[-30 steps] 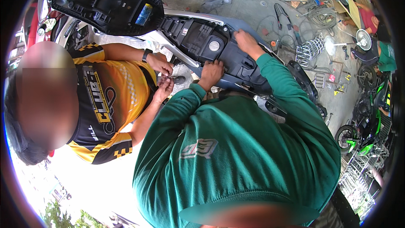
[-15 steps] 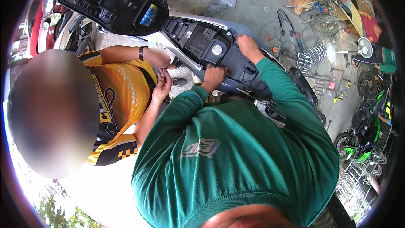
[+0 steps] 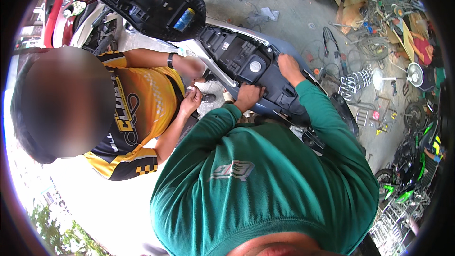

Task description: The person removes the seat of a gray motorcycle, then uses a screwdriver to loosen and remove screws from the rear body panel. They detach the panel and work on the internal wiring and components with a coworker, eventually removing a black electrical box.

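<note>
Ahead of me stands a scooter with its seat (image 3: 151, 4) flipped up, underside showing. The round silver fuel cap (image 3: 255, 67) sits in the black plastic under it. My left hand (image 3: 250, 96) has its fingers curled over the near edge of the black rear cover (image 3: 279, 92), just below the fuel cap. At the far side, my right hand (image 3: 289, 68) is closed around the upper edge of the grey-blue side panel (image 3: 270, 42). The fingertips of both hands are partly hidden by the panels.
A person in a yellow and black shirt (image 3: 147, 90) stands close at my left, hands near the scooter's side. Cables, a metal rack (image 3: 355, 83) and a fan (image 3: 414, 75) lie or stand to the right. A green and black motorcycle (image 3: 419, 161) is at the far right.
The view has shifted, so the scooter sits slightly lower and further right. Both my hands stay at about the same places on the panels. The other person's hands have barely moved.
</note>
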### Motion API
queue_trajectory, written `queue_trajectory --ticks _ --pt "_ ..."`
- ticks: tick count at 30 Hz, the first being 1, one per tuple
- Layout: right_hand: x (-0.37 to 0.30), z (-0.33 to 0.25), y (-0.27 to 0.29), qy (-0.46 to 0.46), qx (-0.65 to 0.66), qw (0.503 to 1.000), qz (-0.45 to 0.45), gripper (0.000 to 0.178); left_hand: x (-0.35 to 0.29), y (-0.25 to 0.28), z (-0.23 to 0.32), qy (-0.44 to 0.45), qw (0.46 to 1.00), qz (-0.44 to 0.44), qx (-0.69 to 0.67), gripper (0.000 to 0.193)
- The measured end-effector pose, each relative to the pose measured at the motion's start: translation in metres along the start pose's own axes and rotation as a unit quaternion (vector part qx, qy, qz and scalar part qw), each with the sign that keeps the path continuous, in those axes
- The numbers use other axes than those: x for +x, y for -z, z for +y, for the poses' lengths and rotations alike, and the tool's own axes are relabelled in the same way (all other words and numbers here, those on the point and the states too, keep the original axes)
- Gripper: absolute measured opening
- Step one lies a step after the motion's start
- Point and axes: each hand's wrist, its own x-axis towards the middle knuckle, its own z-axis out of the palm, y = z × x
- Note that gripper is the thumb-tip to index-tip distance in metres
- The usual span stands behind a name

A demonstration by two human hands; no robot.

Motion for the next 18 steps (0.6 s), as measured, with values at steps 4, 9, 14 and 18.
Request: queue_trajectory --ticks 4,9,14,18 --pt "-0.006 -0.004 0.000 0.043 -0.006 0.996 0.082 0.023 -0.002 0.007 0.011 0.033 0.998 0.012 0.049 0.037" --pt "-0.012 -0.009 0.013 -0.024 0.036 0.998 0.055 0.020 -0.011 0.013 0.008 -0.055 0.997 0.025 0.043 0.034" --pt "-0.008 -0.007 0.009 -0.006 0.013 0.999 0.032 0.019 -0.006 0.004 0.008 -0.025 0.999 -0.002 0.049 0.031" --pt "-0.007 -0.003 0.000 0.042 -0.029 0.997 0.065 0.018 -0.001 0.004 0.018 0.108 0.993 -0.048 -0.009 0.041"
